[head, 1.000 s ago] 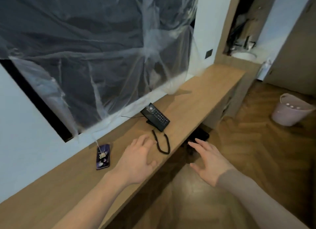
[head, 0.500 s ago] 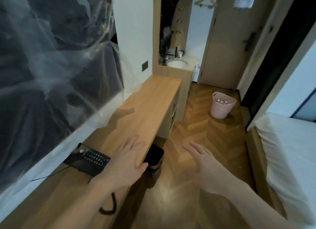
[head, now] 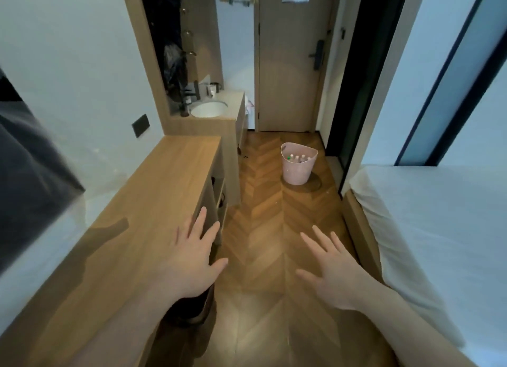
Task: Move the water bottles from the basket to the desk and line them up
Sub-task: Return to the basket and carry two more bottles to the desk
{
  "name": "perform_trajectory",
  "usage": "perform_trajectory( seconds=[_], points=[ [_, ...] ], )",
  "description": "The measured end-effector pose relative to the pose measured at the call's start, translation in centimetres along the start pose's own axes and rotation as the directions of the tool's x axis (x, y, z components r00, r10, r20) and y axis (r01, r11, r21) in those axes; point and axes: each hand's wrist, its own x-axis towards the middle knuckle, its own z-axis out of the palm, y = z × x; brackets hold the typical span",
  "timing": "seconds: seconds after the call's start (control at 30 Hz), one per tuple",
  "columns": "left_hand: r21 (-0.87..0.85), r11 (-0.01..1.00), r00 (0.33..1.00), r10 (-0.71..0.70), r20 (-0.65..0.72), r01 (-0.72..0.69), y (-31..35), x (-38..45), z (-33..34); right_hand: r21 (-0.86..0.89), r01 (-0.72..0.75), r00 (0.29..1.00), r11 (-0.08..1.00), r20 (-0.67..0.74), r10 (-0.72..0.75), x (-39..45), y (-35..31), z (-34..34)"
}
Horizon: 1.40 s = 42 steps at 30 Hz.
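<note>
A pink basket stands on the wooden floor far ahead, near the door. Several water bottles stand inside it, only their caps and necks showing. The long wooden desk runs along the left wall. My left hand hovers over the desk's front edge, fingers spread and empty. My right hand is held out over the floor, palm down, fingers apart and empty. Both hands are well short of the basket.
A bed with white sheets fills the right side. A washbasin counter stands beyond the desk's far end, and a closed door lies behind the basket. A dark bin sits under the desk. The herringbone floor runs between desk and bed.
The view has swung right from the desk and wall toward the room's far end. The phone has left the view and the basket now lies straight ahead. Both hands stay open.
</note>
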Motion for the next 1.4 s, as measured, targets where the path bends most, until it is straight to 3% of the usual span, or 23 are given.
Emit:
perform_trajectory(
  seconds=[0.23,0.57,1.03,1.4],
  points=[
    [0.019,1.0,1.0,-0.003,-0.003,0.003,6.9,12.3,-0.6,-0.051,-0.033,0.999,0.998,0.034,0.035,9.8,8.8,-6.6],
    [0.025,0.999,0.999,-0.041,-0.013,0.041,9.7,26.9,-2.4,-0.071,0.006,0.999,0.997,0.054,-0.003,23.9,13.0,-13.3],
    [0.026,0.995,0.995,0.097,-0.002,-0.097,7.9,55.6,-5.4,-0.072,-0.137,0.99,0.988,-0.002,0.138,46.5,16.9,-20.3],
    [-0.008,0.968,0.967,0.251,0.038,-0.251,14.0,75.5,-5.4,0.0,-0.213,0.977,0.977,0.01,0.213,61.1,25.6,-25.4]
  ],
)
